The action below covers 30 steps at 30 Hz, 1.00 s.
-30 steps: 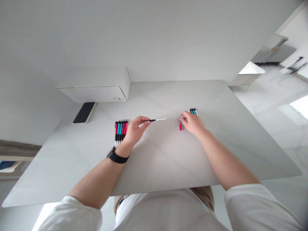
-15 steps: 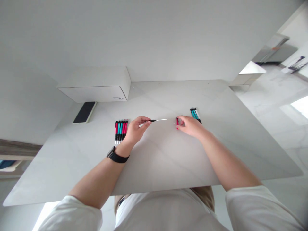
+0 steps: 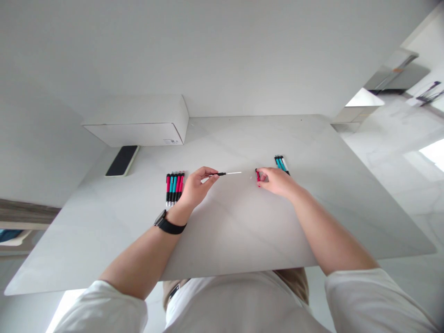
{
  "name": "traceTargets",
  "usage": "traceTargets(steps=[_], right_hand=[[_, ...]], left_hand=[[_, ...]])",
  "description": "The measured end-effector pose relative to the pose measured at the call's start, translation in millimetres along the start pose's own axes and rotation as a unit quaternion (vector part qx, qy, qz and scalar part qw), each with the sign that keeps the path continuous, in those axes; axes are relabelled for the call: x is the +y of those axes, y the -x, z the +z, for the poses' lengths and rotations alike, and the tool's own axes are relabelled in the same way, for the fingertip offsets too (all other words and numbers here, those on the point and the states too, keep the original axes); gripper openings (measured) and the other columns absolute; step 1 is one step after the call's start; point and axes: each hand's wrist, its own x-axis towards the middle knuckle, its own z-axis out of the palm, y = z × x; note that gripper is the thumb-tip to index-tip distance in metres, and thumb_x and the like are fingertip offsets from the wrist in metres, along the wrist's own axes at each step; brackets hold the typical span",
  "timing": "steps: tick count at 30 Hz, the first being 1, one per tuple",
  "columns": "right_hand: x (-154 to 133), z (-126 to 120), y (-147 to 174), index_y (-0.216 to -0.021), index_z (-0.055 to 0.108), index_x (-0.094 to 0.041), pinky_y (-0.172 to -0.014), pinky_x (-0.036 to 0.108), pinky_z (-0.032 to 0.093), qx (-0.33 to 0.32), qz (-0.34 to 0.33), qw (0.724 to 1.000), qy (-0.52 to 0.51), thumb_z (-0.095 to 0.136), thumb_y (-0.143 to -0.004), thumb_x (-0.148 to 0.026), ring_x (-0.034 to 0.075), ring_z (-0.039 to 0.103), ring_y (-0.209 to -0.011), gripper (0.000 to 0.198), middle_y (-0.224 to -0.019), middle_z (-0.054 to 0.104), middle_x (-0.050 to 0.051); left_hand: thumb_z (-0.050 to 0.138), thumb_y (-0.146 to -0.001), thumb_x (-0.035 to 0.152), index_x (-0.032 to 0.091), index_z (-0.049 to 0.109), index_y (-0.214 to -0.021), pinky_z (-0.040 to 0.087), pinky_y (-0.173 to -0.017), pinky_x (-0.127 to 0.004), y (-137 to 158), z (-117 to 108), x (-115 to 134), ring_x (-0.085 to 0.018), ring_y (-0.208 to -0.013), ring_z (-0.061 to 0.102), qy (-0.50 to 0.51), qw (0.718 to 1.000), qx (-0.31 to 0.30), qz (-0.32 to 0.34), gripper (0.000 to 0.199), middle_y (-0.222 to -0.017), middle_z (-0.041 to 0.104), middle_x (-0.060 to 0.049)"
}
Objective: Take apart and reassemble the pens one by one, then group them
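Observation:
Between thumb and finger, my left hand (image 3: 198, 186) pinches the black lower part of a taken-apart pen (image 3: 221, 174). A thin white refill (image 3: 234, 173) sticks out of it to the right. My right hand (image 3: 275, 181) has its thumb and fingers closed on a red pen barrel (image 3: 258, 178), held close to the table. A tiny clear bit (image 3: 251, 177) lies just left of that barrel, too small to name. Beside my left hand is a row of several red and teal pens (image 3: 174, 187), partly covered by the hand. Beyond my right hand lie teal and white pens (image 3: 281, 163).
A long white box (image 3: 135, 134) stands at the back left against the wall. In front of it lies a phone (image 3: 122, 161) with a dark screen. The white table (image 3: 222, 240) has its near edge at my body.
My right hand has shifted slightly to the right with the red barrel, which now leans a little. My left hand and the refill have hardly moved.

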Motion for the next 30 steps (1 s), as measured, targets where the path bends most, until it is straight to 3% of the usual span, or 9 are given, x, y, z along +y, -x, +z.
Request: traceTargets(steps=[12, 16, 20, 26, 30], right_hand=[[-3, -2, 1, -0.120, 0.075, -0.030, -0.064, 0.029, 0.045, 0.008, 0.023, 0.998, -0.050, 0.074, -0.086, -0.033, 0.018, 0.068, -0.069, 0.034, -0.093, 0.080, 0.000], [-24, -10, 9, -0.126, 0.070, -0.029, -0.071, 0.030, 0.051, 0.056, -0.021, 0.991, -0.121, 0.067, -0.093, -0.039, 0.017, 0.067, -0.071, 0.035, -0.095, 0.078, 0.001], [-52, -11, 19, -0.124, 0.069, -0.029, -0.075, 0.030, 0.054, 0.047, -0.094, 0.976, -0.192, 0.063, -0.096, -0.042, 0.017, 0.067, -0.079, 0.032, -0.105, 0.075, 0.003], [-71, -2, 26, -0.102, 0.073, -0.028, -0.078, 0.031, 0.049, 0.073, -0.154, 0.980, -0.107, 0.054, -0.102, -0.035, 0.018, 0.064, -0.080, 0.020, -0.092, 0.072, 0.004], [-68, 3, 24, -0.106, 0.073, -0.028, -0.081, 0.031, 0.048, 0.071, -0.159, 0.983, -0.062, 0.055, -0.102, -0.033, 0.020, 0.065, -0.085, 0.019, -0.096, 0.073, 0.004]], left_hand=[[0.080, -0.087, 0.045, 0.022, 0.075, -0.102, 0.055, -0.095, -0.038, 0, 2, 1, -0.025, -0.103, 0.072, -0.004, 1.000, -0.007, 0.002, 0.028, -0.104, 0.077, -0.009], [0.081, -0.085, 0.046, 0.023, 0.076, -0.100, 0.055, -0.094, -0.038, 2, 2, 3, -0.025, -0.103, 0.072, -0.006, 1.000, -0.008, 0.008, 0.028, -0.105, 0.078, -0.009], [0.078, -0.088, 0.045, 0.025, 0.077, -0.101, 0.054, -0.094, -0.038, 7, 4, 9, -0.025, -0.101, 0.072, -0.062, 0.997, -0.019, 0.035, 0.024, -0.103, 0.078, -0.007], [0.073, -0.092, 0.039, 0.027, 0.077, -0.103, 0.052, -0.090, -0.037, 14, 6, 19, -0.025, -0.098, 0.070, -0.142, 0.985, -0.060, 0.078, 0.017, -0.104, 0.077, -0.005], [0.072, -0.092, 0.035, 0.028, 0.077, -0.103, 0.050, -0.092, -0.039, 14, 7, 20, -0.026, -0.095, 0.069, -0.193, 0.967, -0.102, 0.129, 0.014, -0.101, 0.077, -0.005]])
